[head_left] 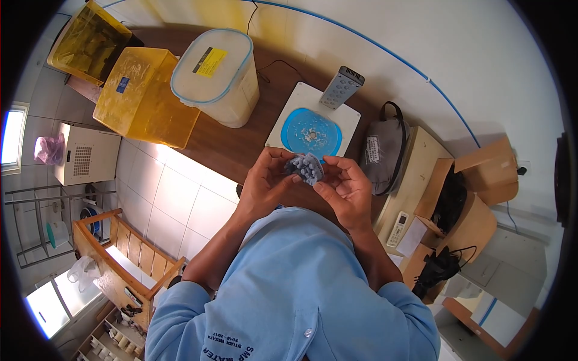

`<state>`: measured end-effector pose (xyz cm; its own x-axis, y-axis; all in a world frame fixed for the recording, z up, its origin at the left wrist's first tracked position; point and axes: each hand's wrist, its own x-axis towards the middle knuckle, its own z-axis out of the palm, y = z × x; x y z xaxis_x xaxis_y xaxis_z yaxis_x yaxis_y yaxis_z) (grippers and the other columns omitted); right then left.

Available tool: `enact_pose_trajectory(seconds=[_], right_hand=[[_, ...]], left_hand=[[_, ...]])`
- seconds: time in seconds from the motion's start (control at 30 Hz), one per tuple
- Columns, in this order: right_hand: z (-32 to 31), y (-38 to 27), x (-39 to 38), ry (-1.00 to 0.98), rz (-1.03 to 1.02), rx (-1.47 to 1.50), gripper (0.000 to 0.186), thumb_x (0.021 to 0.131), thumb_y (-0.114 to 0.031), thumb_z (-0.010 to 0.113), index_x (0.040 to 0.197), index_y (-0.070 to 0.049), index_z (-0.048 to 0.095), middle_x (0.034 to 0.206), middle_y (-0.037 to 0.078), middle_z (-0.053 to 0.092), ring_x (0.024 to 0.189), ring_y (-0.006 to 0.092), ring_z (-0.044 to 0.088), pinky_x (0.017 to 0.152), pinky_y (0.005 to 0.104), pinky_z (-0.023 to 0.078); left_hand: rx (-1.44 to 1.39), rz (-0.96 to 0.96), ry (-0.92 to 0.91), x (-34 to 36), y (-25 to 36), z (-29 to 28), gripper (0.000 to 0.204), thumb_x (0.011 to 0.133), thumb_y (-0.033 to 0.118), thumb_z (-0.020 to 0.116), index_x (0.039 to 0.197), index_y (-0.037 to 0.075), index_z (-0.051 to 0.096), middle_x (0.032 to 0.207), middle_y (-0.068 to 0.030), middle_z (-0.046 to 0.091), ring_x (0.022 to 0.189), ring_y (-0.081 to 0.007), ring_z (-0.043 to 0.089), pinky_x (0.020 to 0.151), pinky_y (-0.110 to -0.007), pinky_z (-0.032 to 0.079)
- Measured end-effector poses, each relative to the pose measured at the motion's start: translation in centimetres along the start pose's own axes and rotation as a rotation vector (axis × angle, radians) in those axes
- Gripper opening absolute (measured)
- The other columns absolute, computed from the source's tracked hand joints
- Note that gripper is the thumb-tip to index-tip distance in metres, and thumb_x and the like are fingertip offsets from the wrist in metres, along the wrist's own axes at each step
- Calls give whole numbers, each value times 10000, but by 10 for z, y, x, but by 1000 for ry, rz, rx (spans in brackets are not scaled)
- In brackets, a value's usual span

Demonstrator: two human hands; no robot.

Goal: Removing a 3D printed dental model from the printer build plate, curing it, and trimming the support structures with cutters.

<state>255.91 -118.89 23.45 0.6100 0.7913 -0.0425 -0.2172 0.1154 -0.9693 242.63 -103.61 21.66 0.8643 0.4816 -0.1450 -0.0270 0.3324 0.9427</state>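
Note:
Between both hands, in front of my chest, is a small grey-blue piece [306, 168], curved and lumpy, perhaps a moulded or printed model. My left hand [265, 180] pinches its left side with thumb and fingers. At its right edge are the thumb and fingertips of my right hand [347, 191], also closed on it. Just beyond the hands lies a round blue tray [291, 141] scattered with whitish crumbs. It rests on a white board [278, 133] with rounded corners. A grey upright block [341, 90] with rows of round marks stands at the board's far edge.
On the brown table [220, 153], a lidded translucent tub [235, 99] and a yellow box-shaped cover [135, 90] stand to the left. A grey zipped bag [382, 153] sits right of the board. Further right are a remote control [397, 228] and an open cardboard box [481, 213].

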Motion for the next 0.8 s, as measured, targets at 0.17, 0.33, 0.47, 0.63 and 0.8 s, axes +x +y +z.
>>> enact_pose_trajectory(seconds=[0.17, 0.33, 0.47, 0.63, 0.8], right_hand=[[6, -3, -1, -18, -24, -14, 410, 881, 43, 752, 1258, 51, 590, 1122, 122, 674, 1031, 169, 662, 942, 310, 539], [7, -3, -1, -50, -7, -17, 332, 889, 36, 753, 1192, 58, 619, 1123, 124, 683, 1035, 167, 671, 948, 309, 537], [5, 0, -2, -70, 3, -16, 304, 889, 39, 753, 1164, 60, 626, 1125, 131, 679, 1044, 168, 669, 948, 311, 536], [4, 4, -1, -83, -62, -37, 250, 886, 52, 747, 1113, 64, 642, 1124, 138, 668, 1078, 184, 664, 959, 316, 531], [5, 2, -1, -86, -47, -33, 237, 886, 52, 746, 1101, 64, 648, 1124, 136, 667, 1089, 188, 662, 967, 319, 527]], left_hand=[[20, 11, -68, -2, -4, -1, 569, 895, 145, 800, 1314, 3, 442, 1426, -199, 541, 1266, -271, 596, 1083, -416, 487], [-30, -32, -88, -2, -5, -3, 692, 836, 262, 855, 1327, 12, 436, 1467, -204, 510, 1308, -294, 569, 1109, -456, 470], [-48, -4, -89, -1, -8, -3, 682, 831, 257, 857, 1312, 16, 439, 1475, -208, 502, 1314, -288, 564, 1106, -459, 477], [-91, -20, -98, -1, -6, -2, 655, 833, 221, 854, 1300, 20, 439, 1501, -220, 475, 1304, -275, 572, 1091, -453, 496], [-99, -16, -98, -1, -7, -2, 638, 839, 214, 848, 1294, 19, 445, 1512, -223, 465, 1292, -269, 580, 1085, -448, 500]])
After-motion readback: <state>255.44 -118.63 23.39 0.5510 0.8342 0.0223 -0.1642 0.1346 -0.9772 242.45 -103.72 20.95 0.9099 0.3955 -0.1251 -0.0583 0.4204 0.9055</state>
